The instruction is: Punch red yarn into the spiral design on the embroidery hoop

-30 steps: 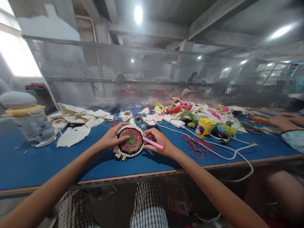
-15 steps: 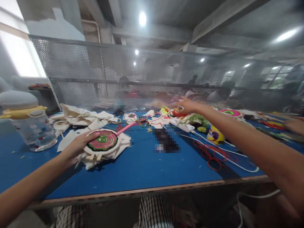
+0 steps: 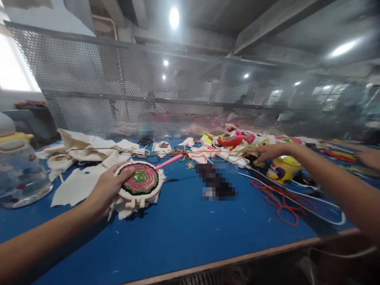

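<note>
Blue covering runs across the counter (image 3: 184, 233), which carries all the items noted below.

Step in hand, as judged: punch-needle embroidery on a round hoop is paused while material is fetched from the far side of the counter.

Left hand (image 3: 108, 188): fingers curled over the left rim of the embroidery hoop (image 3: 139, 181), thumb on its top edge, holding it tilted on the counter, left of centre in the frame. The hoop shows concentric pink, green and black rings; white cloth hangs out beneath it. A pink punch needle (image 3: 169, 161) sticks out from the hoop's upper right edge, with no hand on it.

Right hand (image 3: 268, 151): stretched to the right of centre, fingers spread and flat, holding nothing that can be made out. It sits at the near edge of a pile of coloured yarn and finished pieces (image 3: 234, 141), just above a yellow tub (image 3: 283, 168).

Next move, as judged: a close, selective pinch, since the strands lie tangled and a white cable (image 3: 297, 194) and loose red yarn (image 3: 282, 202) cross the counter below the arm.

Other items: white fabric scraps (image 3: 83, 156) at upper left, a clear jar (image 3: 18, 174) at the left edge, and another person's hand (image 3: 368, 158) at the far right.

Writing: the tub carries a purple graphic; no lettering is legible. One object mid-counter is pixelated.
</note>
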{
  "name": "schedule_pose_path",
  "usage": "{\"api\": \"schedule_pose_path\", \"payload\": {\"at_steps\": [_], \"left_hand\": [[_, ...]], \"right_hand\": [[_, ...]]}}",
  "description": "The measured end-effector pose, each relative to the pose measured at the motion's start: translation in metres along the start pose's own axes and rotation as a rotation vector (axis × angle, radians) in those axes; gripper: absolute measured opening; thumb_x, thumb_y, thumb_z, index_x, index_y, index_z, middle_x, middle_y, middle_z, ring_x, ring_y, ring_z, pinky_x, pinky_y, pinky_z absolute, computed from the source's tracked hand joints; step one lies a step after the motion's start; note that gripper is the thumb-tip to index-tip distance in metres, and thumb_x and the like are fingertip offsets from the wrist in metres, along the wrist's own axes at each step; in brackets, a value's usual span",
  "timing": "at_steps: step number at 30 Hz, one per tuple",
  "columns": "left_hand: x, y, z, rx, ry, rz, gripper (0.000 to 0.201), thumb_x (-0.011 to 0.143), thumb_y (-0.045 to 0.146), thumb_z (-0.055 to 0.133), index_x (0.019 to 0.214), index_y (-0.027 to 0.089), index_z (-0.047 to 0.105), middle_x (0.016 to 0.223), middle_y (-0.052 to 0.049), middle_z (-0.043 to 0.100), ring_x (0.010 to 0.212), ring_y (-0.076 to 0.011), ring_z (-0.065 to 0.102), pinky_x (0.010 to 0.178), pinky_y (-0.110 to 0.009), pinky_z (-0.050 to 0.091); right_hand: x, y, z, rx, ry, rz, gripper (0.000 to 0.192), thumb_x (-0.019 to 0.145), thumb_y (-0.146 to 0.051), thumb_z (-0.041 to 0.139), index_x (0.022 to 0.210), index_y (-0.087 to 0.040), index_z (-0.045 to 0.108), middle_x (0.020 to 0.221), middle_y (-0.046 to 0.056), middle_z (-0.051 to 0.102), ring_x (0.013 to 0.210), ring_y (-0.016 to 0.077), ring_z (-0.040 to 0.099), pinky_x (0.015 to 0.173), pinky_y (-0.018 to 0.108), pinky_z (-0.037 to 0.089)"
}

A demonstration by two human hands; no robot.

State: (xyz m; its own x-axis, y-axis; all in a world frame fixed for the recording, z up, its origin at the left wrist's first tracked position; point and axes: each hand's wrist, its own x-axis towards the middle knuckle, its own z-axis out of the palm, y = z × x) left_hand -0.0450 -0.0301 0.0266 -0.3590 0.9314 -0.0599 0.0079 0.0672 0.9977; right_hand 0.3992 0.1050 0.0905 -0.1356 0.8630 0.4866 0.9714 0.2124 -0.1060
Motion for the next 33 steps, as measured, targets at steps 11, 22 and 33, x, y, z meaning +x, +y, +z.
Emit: {"api": "schedule_pose_path", "payload": {"at_steps": [11,22,33], "left_hand": [[0.023,-0.036,0.024,0.053,-0.235,0.12,0.056,0.069,0.042,0.067,0.116,0.016,0.049,0.1,-0.009,0.069,0.086,-0.0255,0.067,0.069,-0.034,0.056],[0.012,-0.045,-0.008,0.21,-0.469,0.291,0.036,0.077,0.043,0.055,0.104,0.019,0.051,0.095,-0.006,0.069,0.081,-0.0232,0.066,0.069,-0.032,0.055],[0.001,-0.043,-0.009,0.407,-0.417,0.533,0.059,0.078,0.042,0.059,0.134,0.028,0.044,0.123,-0.001,0.06,0.109,-0.0264,0.059,0.086,-0.032,0.053]], "right_hand": [[-0.059,-0.091,-0.057,0.651,0.188,0.288,0.025,0.079,-0.029,0.059,0.068,-0.012,0.075,0.065,0.01,0.07,0.048,0.001,0.055,0.046,0.028,0.037],[-0.11,-0.232,0.083,0.812,-0.21,-0.314,0.037,0.08,-0.035,0.062,0.113,-0.02,0.055,0.061,-0.002,0.057,0.052,0.0125,0.054,0.043,0.023,0.042],[-0.103,-0.227,0.057,0.809,-0.061,-0.623,0.012,0.08,-0.015,0.057,0.073,-0.02,0.048,0.066,0.001,0.057,0.056,0.0104,0.05,0.053,0.022,0.043]]}}
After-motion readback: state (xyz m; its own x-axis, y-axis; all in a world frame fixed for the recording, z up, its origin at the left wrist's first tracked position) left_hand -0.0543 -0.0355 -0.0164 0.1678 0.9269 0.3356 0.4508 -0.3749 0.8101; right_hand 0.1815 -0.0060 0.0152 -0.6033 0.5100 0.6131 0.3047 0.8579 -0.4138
